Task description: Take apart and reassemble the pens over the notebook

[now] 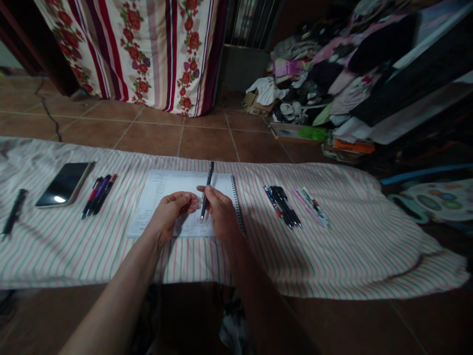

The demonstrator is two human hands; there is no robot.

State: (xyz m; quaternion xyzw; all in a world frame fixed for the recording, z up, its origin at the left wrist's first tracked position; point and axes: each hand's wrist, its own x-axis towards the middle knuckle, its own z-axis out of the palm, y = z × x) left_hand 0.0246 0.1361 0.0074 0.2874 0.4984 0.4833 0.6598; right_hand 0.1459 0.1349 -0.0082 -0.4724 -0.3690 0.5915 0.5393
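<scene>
Over a spiral-bound notebook (148, 207) with printed pages, my right hand (222, 212) grips a black pen (207, 190) between thumb and fingers. The pen stands nearly upright in view, its silver tip pointing down toward the page. Just left of the pen, my left hand (172, 212) has its thumb and fingers pressed together. Something small and pale may be at its fingertips, but I cannot make it out. The left fingertips are close to the pen; I cannot tell whether they touch it.
A striped cloth (199, 261) covers the low table. To the left lie several pens (98, 195), a phone (64, 185) and a dark pen (14, 214). On the right are black pens (284, 204) and pink and white pens (310, 206). Piled clothes (314, 74) stand beyond.
</scene>
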